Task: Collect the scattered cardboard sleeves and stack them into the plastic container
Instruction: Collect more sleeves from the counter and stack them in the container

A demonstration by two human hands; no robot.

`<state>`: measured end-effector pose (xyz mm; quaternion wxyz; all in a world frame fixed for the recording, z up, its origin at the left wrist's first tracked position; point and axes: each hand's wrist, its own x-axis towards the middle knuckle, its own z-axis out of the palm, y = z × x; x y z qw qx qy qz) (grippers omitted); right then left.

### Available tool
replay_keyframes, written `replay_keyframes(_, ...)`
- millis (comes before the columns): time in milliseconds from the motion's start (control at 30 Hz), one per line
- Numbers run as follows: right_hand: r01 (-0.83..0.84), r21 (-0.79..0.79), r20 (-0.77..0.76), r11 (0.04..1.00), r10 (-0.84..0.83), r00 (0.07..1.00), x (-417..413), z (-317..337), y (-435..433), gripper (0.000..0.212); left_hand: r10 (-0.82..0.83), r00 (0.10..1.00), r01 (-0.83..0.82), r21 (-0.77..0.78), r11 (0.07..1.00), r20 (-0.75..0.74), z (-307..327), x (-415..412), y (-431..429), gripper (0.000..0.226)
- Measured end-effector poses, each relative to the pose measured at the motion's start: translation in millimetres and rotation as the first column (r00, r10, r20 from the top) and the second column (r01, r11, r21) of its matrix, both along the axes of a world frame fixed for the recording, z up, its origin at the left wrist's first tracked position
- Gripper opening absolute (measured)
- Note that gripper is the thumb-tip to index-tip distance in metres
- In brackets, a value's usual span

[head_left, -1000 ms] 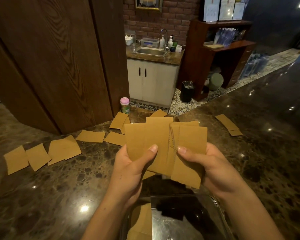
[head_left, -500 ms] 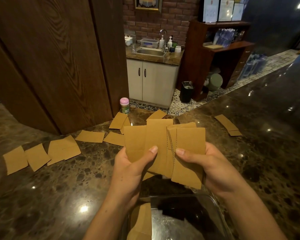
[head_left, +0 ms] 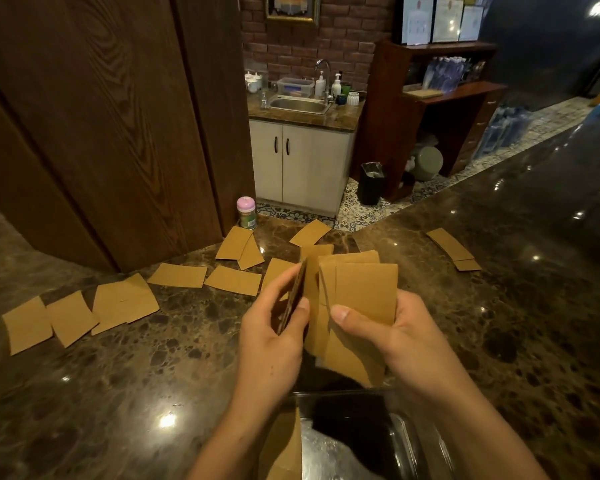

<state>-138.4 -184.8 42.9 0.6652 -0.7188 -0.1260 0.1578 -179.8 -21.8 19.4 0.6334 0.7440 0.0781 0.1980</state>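
Both hands, left hand (head_left: 274,341) and right hand (head_left: 395,337), grip flat brown cardboard sleeves (head_left: 361,296) above glossy marble.

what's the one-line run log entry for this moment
left hand: gripping sleeves edge-on | right hand: gripping sleeve stack | container: below hands | counter: sleeves remain scattered

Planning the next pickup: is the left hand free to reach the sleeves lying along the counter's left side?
Probably not yet: the left hand grips part of the held sleeves. The path to the left-side sleeves looks unobstructed.
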Motion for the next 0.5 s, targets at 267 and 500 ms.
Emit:
replay_keyframes(267, -0.021, 0.057, -0.086, 0.998, 0.026, 0.996, 6.0, -3.6, 0.5, 0.045, -0.173, 0.98, 0.094, -0.552, 0.829, -0.094, 12.0, -6.0, -8.3, 0.034)
replay_keyframes(500, -0.028, 0.109, -0.042, 0.994, 0.033, 0.999, 25.9, 26.0, -14.4, 0.029, -0.207, 0.975, 0.124, -0.571, 0.811, -0.082, 5.3, -6.7, 2.9, 0.026)
